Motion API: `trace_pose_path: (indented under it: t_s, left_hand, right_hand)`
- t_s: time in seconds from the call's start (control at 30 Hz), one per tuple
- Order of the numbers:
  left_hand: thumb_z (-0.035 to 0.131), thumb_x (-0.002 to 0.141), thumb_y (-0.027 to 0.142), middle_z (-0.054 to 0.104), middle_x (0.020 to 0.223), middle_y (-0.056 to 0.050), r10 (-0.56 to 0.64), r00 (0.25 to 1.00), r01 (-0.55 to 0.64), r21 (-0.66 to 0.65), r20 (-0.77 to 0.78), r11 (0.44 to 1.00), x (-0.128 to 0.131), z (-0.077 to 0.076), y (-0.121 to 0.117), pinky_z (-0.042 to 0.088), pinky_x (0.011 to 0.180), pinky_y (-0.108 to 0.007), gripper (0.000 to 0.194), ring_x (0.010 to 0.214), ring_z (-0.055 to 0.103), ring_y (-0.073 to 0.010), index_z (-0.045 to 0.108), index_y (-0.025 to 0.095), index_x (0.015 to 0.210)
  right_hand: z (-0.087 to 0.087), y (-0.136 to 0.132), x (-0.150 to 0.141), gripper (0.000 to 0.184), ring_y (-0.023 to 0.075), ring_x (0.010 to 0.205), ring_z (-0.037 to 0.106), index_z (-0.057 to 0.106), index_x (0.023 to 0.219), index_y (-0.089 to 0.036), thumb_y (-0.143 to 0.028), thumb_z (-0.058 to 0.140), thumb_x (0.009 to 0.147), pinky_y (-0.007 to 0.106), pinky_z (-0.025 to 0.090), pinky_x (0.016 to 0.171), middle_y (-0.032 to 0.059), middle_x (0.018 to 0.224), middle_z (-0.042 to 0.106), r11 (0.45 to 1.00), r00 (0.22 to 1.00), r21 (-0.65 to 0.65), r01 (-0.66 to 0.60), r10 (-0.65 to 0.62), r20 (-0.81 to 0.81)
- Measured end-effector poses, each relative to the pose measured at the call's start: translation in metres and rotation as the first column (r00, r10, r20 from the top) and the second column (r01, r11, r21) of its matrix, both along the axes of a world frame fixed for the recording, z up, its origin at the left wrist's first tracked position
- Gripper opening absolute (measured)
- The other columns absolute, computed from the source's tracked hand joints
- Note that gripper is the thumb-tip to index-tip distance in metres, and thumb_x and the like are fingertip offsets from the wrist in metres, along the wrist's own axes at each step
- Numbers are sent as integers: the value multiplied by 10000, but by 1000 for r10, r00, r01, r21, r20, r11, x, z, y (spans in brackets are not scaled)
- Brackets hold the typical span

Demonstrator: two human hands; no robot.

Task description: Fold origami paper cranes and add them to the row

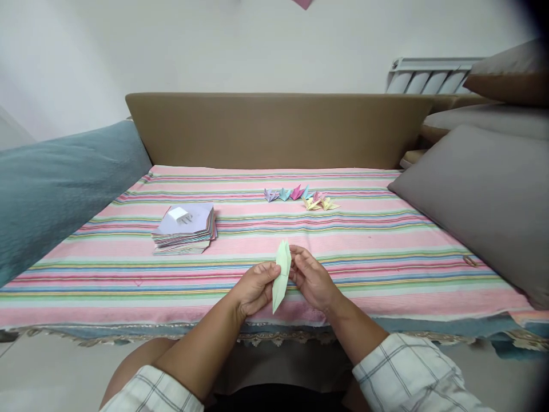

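A pale green sheet of origami paper, folded into a long narrow diamond, is held upright above the near part of the striped cloth. My left hand pinches its left edge between thumb and fingers. On the other side, my right hand has its curled fingers at the paper's right edge, with some fingertips hidden behind it. Farther back lie several folded paper cranes, among them a purple one, a magenta one and a yellow one.
To the left sits a stack of coloured paper with a small white object on top. The striped cloth covers the seat. A brown backrest stands behind, a blue armrest at left, grey cushions at right.
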State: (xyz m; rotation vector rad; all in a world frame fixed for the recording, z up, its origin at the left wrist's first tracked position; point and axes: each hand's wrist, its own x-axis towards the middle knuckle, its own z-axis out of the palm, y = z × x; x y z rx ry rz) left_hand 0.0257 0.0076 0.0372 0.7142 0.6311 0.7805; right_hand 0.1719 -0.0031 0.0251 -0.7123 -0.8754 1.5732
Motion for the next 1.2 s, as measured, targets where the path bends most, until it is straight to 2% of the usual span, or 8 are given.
trace_pose_path:
  t_s: [0.2, 0.3, 0.43, 0.63, 0.83, 0.93, 1.07, 1.2]
  left_hand:
    - [809, 592, 341, 566, 601, 12, -163, 982, 173, -114, 92, 978, 4, -6, -8, 468, 547, -249, 323, 557, 572, -120, 598, 149, 745]
    - [796, 606, 377, 601, 676, -20, -148, 989, 146, -72, -23, 987, 6, -5, -5, 482, 605, -263, 345, 630, 591, -130, 602, 130, 750]
    - [780, 594, 457, 596, 676, -9, 115, 986, -105, 84, -124, 991, 6, 4, 0, 476, 643, -248, 404, 652, 579, -113, 586, 134, 739]
    - [847, 508, 286, 578, 631, 34, 251, 961, -239, 109, -116, 965, 11, 7, 0, 462, 587, -210, 378, 567, 564, -79, 579, 135, 728]
    - [811, 545, 226, 617, 575, 7, 277, 961, -278, -26, -12, 960, 11, 5, 5, 505, 572, -258, 313, 552, 600, -123, 523, 142, 633]
    - [810, 537, 202, 600, 541, 15, 275, 961, -275, -46, -13, 960, 9, 5, 6, 489, 520, -232, 311, 501, 570, -104, 517, 139, 621]
    - [808, 543, 212, 578, 540, 19, 239, 969, -240, -8, -67, 971, 11, 6, 4, 473, 514, -206, 313, 493, 546, -81, 513, 128, 607]
    - [796, 576, 214, 564, 640, 43, 238, 969, -235, 53, -63, 971, 13, 8, 1, 467, 548, -196, 360, 540, 539, -65, 568, 156, 848]
  right_hand:
    - [1, -9, 2, 473, 99, 480, 483, 590, 1109, -214, -474, 667, 721, 224, 389, 448, -28, 616, 565, 921, 927, -107, -374, 373, -28]
    - [0, -6, 5, 400, 97, 531, 519, 629, 985, -205, -420, 737, 665, 220, 415, 498, -27, 650, 592, 957, 962, -102, -270, 265, -61]
    - [1, 3, 9, 299, 108, 578, 544, 591, 708, -189, -371, 797, 590, 235, 445, 564, -33, 623, 601, 991, 998, -130, -25, 17, -56]
    - [-4, 5, 2, 347, 65, 443, 447, 553, 694, -177, -376, 808, 569, 190, 351, 434, -60, 535, 540, 982, 996, -182, 49, -35, 80]
    - [-6, 1, 11, 326, 133, 668, 608, 521, 1069, -256, -462, 557, 819, 282, 495, 644, -5, 790, 651, 989, 964, 133, 62, -94, 247]
    - [-2, 0, 23, 355, 179, 931, 610, 499, 1199, -292, -338, 530, 848, 357, 476, 835, 31, 1044, 649, 898, 816, 427, -103, -169, 552]
    - [3, 0, 34, 257, 195, 980, 591, 632, 1068, -294, -263, 521, 839, 384, 452, 884, 29, 1038, 666, 768, 578, 574, -284, -340, 741]
    - [1, 2, 35, 167, 184, 855, 622, 690, 941, -288, -262, 576, 821, 345, 491, 779, 29, 908, 689, 763, 628, 618, -190, -390, 674]
